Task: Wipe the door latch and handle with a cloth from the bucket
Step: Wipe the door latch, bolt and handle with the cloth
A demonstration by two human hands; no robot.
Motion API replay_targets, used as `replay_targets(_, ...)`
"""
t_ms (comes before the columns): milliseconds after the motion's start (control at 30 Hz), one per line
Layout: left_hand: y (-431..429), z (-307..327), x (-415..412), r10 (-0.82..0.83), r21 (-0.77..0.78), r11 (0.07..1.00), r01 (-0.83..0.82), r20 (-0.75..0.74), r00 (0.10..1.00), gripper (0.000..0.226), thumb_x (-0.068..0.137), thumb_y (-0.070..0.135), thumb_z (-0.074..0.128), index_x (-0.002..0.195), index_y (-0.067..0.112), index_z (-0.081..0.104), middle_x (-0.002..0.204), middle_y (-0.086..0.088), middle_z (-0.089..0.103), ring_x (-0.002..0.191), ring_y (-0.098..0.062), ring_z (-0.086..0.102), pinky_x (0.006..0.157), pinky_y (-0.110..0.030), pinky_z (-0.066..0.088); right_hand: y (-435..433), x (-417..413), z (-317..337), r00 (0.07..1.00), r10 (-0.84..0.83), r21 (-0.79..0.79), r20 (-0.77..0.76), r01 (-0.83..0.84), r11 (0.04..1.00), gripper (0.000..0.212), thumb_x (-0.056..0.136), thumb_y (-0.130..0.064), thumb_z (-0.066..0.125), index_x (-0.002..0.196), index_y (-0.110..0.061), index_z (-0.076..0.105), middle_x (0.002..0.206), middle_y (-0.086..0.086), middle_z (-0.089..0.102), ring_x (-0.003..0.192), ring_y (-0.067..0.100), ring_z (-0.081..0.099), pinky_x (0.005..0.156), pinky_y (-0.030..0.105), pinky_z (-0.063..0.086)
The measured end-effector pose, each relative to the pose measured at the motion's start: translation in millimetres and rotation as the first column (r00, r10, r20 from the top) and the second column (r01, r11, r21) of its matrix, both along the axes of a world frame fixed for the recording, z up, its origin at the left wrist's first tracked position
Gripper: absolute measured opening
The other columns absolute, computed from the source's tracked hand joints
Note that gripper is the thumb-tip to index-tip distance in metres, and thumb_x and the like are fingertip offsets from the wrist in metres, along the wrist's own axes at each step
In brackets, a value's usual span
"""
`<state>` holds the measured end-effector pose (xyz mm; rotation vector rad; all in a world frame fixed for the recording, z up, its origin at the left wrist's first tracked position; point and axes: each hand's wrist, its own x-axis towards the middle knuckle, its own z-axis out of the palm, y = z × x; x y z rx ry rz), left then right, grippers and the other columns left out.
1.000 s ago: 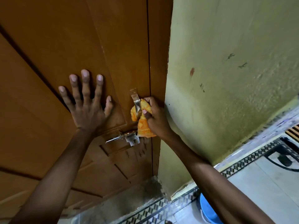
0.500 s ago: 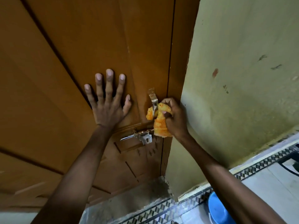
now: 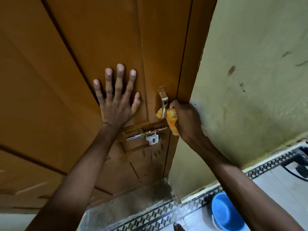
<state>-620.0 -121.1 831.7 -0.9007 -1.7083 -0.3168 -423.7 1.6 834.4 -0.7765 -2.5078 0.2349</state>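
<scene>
Tiled floor with a patterned border runs along the bottom edge, where the blue bucket [image 3: 226, 212] sits by the green wall [image 3: 250, 97]. Farther up, the right hand [image 3: 186, 119] is closed around the orange cloth [image 3: 172, 121], pressing it against the lower part of the metal handle [image 3: 163, 101]. Just below lies the latch [image 3: 148, 132]. Beyond, the left hand [image 3: 116, 99] is spread flat on the door [image 3: 66, 64], bracing it. Handle-wiping looks underway; the latch probably comes next, needing the cloth drawn down and along the bolt.
</scene>
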Motion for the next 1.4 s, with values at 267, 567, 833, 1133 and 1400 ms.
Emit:
replay_targets(267, 2.7, -1.8, -1.3, -0.023, 0.025, 0.999, 0.023, -0.015, 1.0, 0.079, 0.101, 0.051, 0.052, 0.163, 0.027, 0.011, 0.171, -0.003, -0.01, 0.156, -0.024, -0.014, 0.126, -0.052, -0.008, -26.0, 39.9, 40.6, 0.925, -0.262, -0.097, -0.276, 0.245, 0.965, 0.049, 0.075, -0.003, 0.069, 0.119, -0.018, 0.057, 0.109, 0.008, 0.067, 0.1, 0.029, 0.061, 0.081, 0.032, 0.046)
replay_targets(567, -0.2, 2.3, 0.6, -0.054, 0.017, 0.998, 0.054, -0.004, 0.999, 0.069, 0.102, 0.048, 0.05, 0.161, 0.025, 0.021, 0.161, -0.008, 0.026, 0.156, -0.025, -0.014, 0.124, -0.053, -0.003, -71.4, -2.3, -14.3, 0.941, 0.071, 0.205, -0.33, -0.002, 0.979, 0.038, 0.075, -0.009, 0.077, 0.112, -0.004, 0.071, 0.11, 0.015, 0.071, 0.101, 0.031, 0.058, 0.079, 0.034, 0.051)
replay_targets(833, -1.3, 1.0, 0.2, -0.059, 0.007, 0.998, 0.059, -0.017, 0.998, 0.07, 0.104, 0.048, 0.046, 0.163, 0.024, 0.016, 0.17, -0.005, -0.012, 0.156, -0.025, -0.013, 0.125, -0.052, -0.006, -61.3, -27.7, -33.7, 0.987, -0.038, 0.564, 0.158, -0.059, 0.823, 0.033, 0.077, -0.019, 0.072, 0.109, -0.01, 0.07, 0.113, 0.01, 0.07, 0.114, 0.035, 0.06, 0.095, 0.048, 0.038)
replay_targets(1133, -4.2, 3.0, 0.0, -0.098, -0.003, 0.995, 0.098, 0.021, 0.995, 0.066, 0.106, 0.046, 0.044, 0.163, 0.024, 0.017, 0.163, -0.008, 0.025, 0.156, -0.024, -0.017, 0.124, -0.053, -0.004, -60.3, -20.6, -38.6, 0.808, -0.222, 0.683, 0.546, -0.276, 0.676, 0.045, 0.086, -0.027, 0.064, 0.122, 0.0, 0.061, 0.125, 0.021, 0.061, 0.122, 0.041, 0.051, 0.105, 0.048, 0.042)
replay_targets(1400, -3.7, 2.9, 0.9, -0.087, -0.006, 0.996, 0.087, 0.005, 0.996, 0.068, 0.106, 0.047, 0.043, 0.164, 0.024, 0.016, 0.171, -0.007, -0.003, 0.156, -0.025, -0.017, 0.124, -0.053, -0.007, -75.0, 6.4, -24.3, 0.956, -0.007, 0.472, 0.294, -0.139, 0.871, 0.037, 0.065, -0.011, 0.078, 0.102, -0.011, 0.073, 0.111, 0.01, 0.065, 0.105, 0.037, 0.056, 0.073, 0.047, 0.055)
